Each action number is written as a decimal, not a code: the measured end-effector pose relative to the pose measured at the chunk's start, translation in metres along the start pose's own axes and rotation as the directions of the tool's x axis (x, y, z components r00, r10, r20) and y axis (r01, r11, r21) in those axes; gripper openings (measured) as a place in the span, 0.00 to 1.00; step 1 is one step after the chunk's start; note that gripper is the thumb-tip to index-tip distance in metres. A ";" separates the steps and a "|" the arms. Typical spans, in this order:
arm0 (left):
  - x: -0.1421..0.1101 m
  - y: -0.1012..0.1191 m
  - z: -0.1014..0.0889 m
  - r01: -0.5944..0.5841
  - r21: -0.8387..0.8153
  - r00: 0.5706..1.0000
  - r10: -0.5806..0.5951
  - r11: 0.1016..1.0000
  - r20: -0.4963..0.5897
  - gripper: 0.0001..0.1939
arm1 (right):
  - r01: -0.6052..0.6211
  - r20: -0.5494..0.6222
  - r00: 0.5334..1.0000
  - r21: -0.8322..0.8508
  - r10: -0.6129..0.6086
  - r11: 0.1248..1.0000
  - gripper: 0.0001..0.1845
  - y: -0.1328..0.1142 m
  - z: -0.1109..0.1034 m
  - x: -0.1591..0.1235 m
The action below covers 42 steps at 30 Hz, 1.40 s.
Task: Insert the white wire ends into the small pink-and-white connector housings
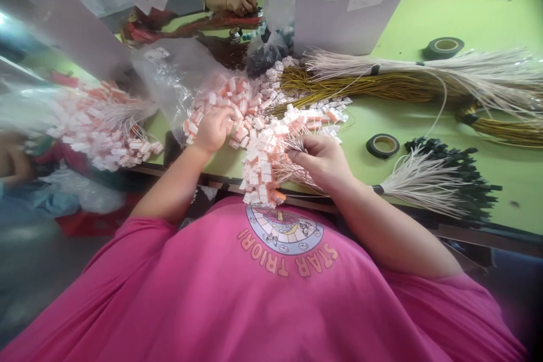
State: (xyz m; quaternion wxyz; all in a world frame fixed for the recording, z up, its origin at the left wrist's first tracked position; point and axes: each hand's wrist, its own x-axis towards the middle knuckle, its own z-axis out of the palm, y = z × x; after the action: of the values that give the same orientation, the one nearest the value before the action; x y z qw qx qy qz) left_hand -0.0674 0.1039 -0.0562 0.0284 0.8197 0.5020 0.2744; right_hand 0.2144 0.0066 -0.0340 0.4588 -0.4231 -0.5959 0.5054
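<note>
My left hand rests with curled fingers in a heap of small pink and white tags spilling from a clear plastic bag; what its fingers hold is hidden. My right hand pinches a bunch of thin white strings carrying tags that hangs over the front edge of the green table. A bundle of white strings with black ends lies just right of my right wrist.
Two rolls of black tape lie on the table. Long white and yellow string bundles cross the back. Another pile of tagged strings lies left. A person's hands work opposite, beside a white box.
</note>
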 end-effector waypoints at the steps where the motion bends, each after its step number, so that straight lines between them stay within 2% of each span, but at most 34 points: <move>1: -0.003 0.015 -0.005 0.080 -0.138 0.995 -0.087 0.987 -0.044 0.12 | -0.002 0.003 1.000 0.000 0.002 1.000 0.08 -0.001 0.001 -0.001; 2: -0.007 0.031 -0.009 0.168 -0.287 0.982 -0.187 0.943 -0.040 0.11 | -0.006 0.005 1.000 -0.001 0.006 1.000 0.09 -0.001 0.001 -0.001; 3: -0.010 0.049 -0.014 0.245 -0.432 0.966 -0.258 0.868 0.029 0.09 | -0.008 0.007 1.000 -0.003 0.008 1.000 0.10 -0.001 0.002 -0.001; 4: -0.013 0.067 -0.018 0.314 -0.569 0.946 -0.303 0.760 0.116 0.08 | -0.008 0.009 1.000 -0.008 0.008 1.000 0.11 0.000 0.003 -0.002; 6: -0.017 0.098 -0.025 0.452 -0.740 0.890 -0.304 0.499 0.339 0.05 | 0.000 0.006 1.000 -0.027 0.000 1.000 0.13 0.000 0.005 -0.002; 8: -0.017 0.120 -0.031 0.578 -0.768 0.813 -0.279 0.275 0.511 0.04 | 0.014 -0.007 1.000 -0.056 -0.014 0.998 0.12 0.001 0.006 -0.002; 9: -0.017 0.126 -0.033 0.620 -0.759 0.780 -0.261 0.200 0.568 0.04 | 0.019 -0.013 1.000 -0.069 -0.020 0.997 0.12 0.001 0.007 -0.003; 11: -0.017 0.133 -0.036 0.651 -0.746 0.755 -0.230 0.145 0.614 0.05 | 0.026 -0.032 0.999 -0.085 -0.029 0.996 0.10 0.001 0.008 -0.004; 16: -0.025 0.134 -0.033 0.605 -0.733 0.796 -0.209 0.310 0.568 0.13 | 0.067 -0.073 0.994 -0.143 -0.078 0.987 0.09 -0.002 0.008 -0.007; 23: -0.025 0.140 -0.029 0.595 -0.657 0.798 -0.239 0.463 0.554 0.12 | 0.125 -0.064 0.985 -0.364 -0.158 0.923 0.10 -0.001 0.009 -0.009; 26: -0.026 0.142 -0.029 0.565 -0.627 0.818 -0.265 0.537 0.510 0.12 | 0.127 -0.059 0.985 -0.399 -0.164 0.908 0.10 0.000 0.010 -0.010; 29: -0.026 0.145 -0.029 0.529 -0.590 0.835 -0.251 0.610 0.490 0.11 | 0.179 -0.024 0.978 -0.416 -0.207 0.892 0.11 0.002 0.011 -0.010; 33: -0.026 0.149 -0.028 0.537 -0.567 0.824 -0.246 0.625 0.510 0.09 | 0.224 0.004 0.969 -0.445 -0.248 0.867 0.12 0.005 0.014 -0.008; 38: -0.029 0.148 -0.026 0.469 -0.566 0.869 -0.239 0.678 0.434 0.09 | 0.088 0.004 0.995 -0.442 -0.096 0.893 0.10 0.001 0.012 -0.007; 42: -0.033 0.147 -0.022 0.451 -0.552 0.871 -0.210 0.701 0.444 0.07 | 0.096 0.064 0.995 -0.441 -0.076 0.892 0.10 -0.001 0.010 -0.009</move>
State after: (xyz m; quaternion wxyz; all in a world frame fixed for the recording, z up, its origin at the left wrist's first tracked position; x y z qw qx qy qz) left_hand 0.0293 -0.0014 -0.0042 0.4436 0.6893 0.5054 0.2694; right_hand 0.2067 -0.0048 -0.0351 0.3586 -0.4782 -0.7238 0.3448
